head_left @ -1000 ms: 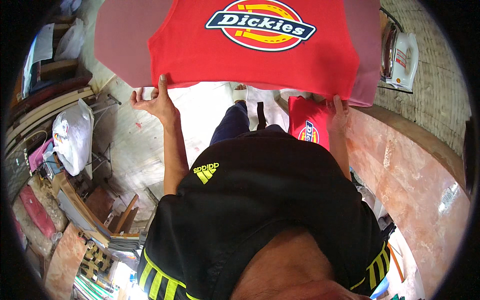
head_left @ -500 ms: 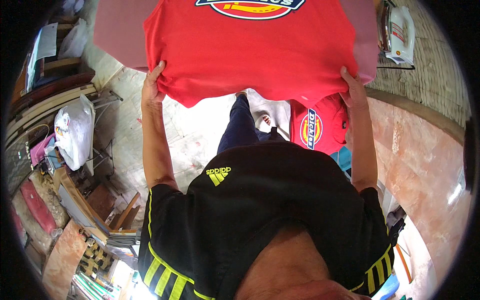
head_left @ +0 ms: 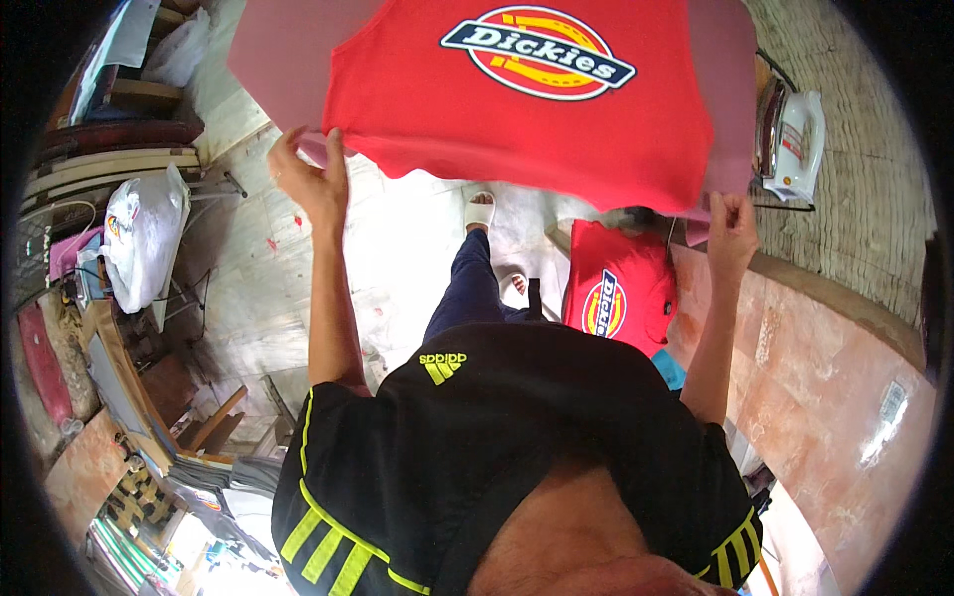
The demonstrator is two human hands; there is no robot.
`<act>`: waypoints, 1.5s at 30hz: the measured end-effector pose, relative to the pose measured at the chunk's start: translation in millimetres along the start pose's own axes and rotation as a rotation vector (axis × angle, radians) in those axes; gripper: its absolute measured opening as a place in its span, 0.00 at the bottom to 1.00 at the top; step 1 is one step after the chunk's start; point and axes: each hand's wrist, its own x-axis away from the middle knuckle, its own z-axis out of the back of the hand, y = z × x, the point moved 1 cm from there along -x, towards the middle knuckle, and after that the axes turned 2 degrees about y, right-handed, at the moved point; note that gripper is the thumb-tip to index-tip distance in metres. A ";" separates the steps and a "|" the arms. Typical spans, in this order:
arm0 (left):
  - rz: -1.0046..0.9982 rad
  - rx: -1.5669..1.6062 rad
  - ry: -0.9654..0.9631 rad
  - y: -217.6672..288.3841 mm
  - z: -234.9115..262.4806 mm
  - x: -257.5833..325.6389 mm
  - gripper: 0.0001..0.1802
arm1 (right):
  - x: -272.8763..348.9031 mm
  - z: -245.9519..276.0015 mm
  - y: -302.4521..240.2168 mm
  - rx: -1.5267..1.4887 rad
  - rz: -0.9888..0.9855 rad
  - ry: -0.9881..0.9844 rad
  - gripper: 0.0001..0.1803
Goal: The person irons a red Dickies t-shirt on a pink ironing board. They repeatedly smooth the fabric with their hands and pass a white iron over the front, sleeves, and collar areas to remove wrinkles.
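Note:
A red sleeveless shirt [head_left: 517, 129] with a round yellow, white and blue print lies over a pink board [head_left: 283, 60] at the top of the view. Its near hem hangs in loose waves past the board's edge. My left hand [head_left: 316, 184] is at the hem's left corner, thumb tip against the cloth and fingers spread apart from it. By the right corner, my right hand [head_left: 733, 238] is closed in a pinch; whether any cloth is between the fingertips cannot be made out.
A second red printed garment [head_left: 621, 288] lies folded below the board. To the right, an iron [head_left: 795, 144] stands on a wooden surface [head_left: 845, 89]. At left, a white plastic bag [head_left: 144, 238] sits by a metal-legged stand. A tiled ledge [head_left: 815, 338] curves along the right.
More of the shirt's print has come into view, and the hem now lies lower. My left fingers have spread from the hem; my right hand has moved lower and right, into a pinch.

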 end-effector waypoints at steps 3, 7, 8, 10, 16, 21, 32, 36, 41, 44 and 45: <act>-0.228 0.128 -0.295 35.5 -31.1 -14.1 0.16 | -20.8 -42.7 -43.5 0.032 0.379 0.011 0.08; -0.297 -0.250 -0.408 39.9 -55.8 -34.7 0.22 | -35.3 -65.9 -42.4 0.130 0.582 0.063 0.09; -0.280 -0.308 -0.415 14.9 -52.9 -40.1 0.24 | -39.0 -62.5 -36.0 0.144 0.583 0.092 0.09; -0.248 -0.295 -0.511 -13.5 -44.7 -48.2 0.25 | -44.5 -50.0 -20.7 0.178 0.576 0.144 0.10; -0.248 -0.075 -0.586 19.2 -52.6 -48.7 0.20 | -76.8 -40.8 -34.7 0.202 0.345 0.067 0.11; -0.238 0.042 -0.639 21.4 -44.5 -55.2 0.13 | -82.8 -41.2 -20.2 0.070 0.096 -0.059 0.12; -0.212 0.068 -0.581 76.5 -99.9 -126.6 0.11 | -152.9 -21.8 -35.4 -0.029 0.059 -0.524 0.16; -0.427 0.478 -0.527 193.0 -210.0 -164.4 0.08 | -228.3 -76.5 -55.9 0.088 0.173 -0.199 0.20; -0.629 0.213 -0.468 278.2 -357.0 -168.0 0.16 | -320.5 -155.6 -79.8 -0.043 0.464 0.129 0.18; -0.633 0.108 -0.614 280.5 -402.2 -167.7 0.14 | -344.0 -167.8 -77.3 0.066 0.541 0.051 0.14; -0.623 0.194 -0.655 275.8 -413.6 -170.7 0.13 | -346.6 -163.2 -82.0 0.031 0.480 -0.023 0.12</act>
